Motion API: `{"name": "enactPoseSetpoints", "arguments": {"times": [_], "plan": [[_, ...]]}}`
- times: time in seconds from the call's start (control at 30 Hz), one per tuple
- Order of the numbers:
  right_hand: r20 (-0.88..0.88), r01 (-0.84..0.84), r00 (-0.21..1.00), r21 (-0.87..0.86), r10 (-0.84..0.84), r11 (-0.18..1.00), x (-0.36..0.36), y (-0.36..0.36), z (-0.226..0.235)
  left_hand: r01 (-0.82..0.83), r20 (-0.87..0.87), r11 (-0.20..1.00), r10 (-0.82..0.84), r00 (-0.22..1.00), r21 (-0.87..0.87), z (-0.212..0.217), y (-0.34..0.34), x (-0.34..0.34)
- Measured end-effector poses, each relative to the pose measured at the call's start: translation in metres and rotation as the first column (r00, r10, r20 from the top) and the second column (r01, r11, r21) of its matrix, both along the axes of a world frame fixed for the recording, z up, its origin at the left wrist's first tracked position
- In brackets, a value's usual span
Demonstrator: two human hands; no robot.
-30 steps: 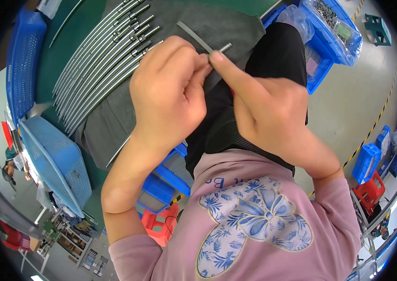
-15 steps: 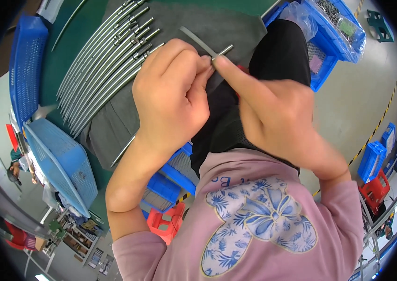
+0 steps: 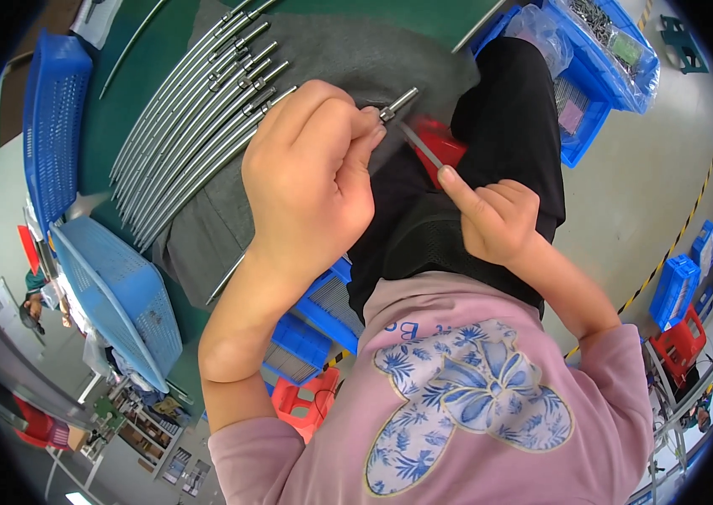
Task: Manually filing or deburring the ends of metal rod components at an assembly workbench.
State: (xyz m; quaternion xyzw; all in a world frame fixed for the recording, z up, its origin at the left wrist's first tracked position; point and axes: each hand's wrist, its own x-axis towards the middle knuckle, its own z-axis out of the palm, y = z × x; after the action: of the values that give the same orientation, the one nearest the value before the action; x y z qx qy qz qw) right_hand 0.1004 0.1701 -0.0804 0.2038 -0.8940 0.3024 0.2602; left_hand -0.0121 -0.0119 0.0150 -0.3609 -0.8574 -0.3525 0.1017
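Left hand (image 3: 310,181) sits centre frame, curled closed, fingertips pinching the fitted end of a metal rod (image 3: 397,104); that tip pokes out just above the fingers toward upper centre. The rest of the rod runs under the hand, its tail showing at lower left of the wrist. Right hand (image 3: 495,220) is just right of centre, loosely fisted with the index finger out, pinching a thin grey strip (image 3: 420,146) that angles up-left toward the rod tip. Whether strip and tip touch, can't tell. Hands are near each other, not touching. Upper left: a row of similar metal rods (image 3: 196,139) lies side by side on a grey cloth (image 3: 356,59) over the green tabletop (image 3: 112,126). Blue basket (image 3: 116,299) at left, tilted. Blue bin (image 3: 604,63) with bagged parts at upper right.
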Motion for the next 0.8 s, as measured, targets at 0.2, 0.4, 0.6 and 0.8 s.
{"name": "enactPoseSetpoints", "arguments": {"times": [0.2, 0.4, 0.6, 0.8], "plan": [[0.018, 0.07, 0.998, -0.136, -0.068, 0.988, 0.014, 0.042, 0.001, -0.017, -0.012, 1.0, 0.017, 1.0, -0.003, 0.002, -0.003, 0.001], [0.094, 0.266, 0.963, -0.445, -0.251, 0.855, -0.052, 0.016, 0.041, -0.031, -0.002, 0.999, 0.031, 1.0, -0.01, 0.002, -0.005, 0.001], [-0.067, 0.17, 0.965, -0.58, -0.254, 0.797, -0.087, -0.019, 0.045, -0.113, 0.066, 0.993, 0.111, 0.992, 0.029, 0.003, 0.0, 0.008], [-0.097, 0.058, 0.987, -0.51, -0.124, 0.858, -0.079, -0.04, 0.044, -0.083, -0.018, 0.994, 0.085, 0.996, 0.066, -0.002, -0.002, 0.005]]}}
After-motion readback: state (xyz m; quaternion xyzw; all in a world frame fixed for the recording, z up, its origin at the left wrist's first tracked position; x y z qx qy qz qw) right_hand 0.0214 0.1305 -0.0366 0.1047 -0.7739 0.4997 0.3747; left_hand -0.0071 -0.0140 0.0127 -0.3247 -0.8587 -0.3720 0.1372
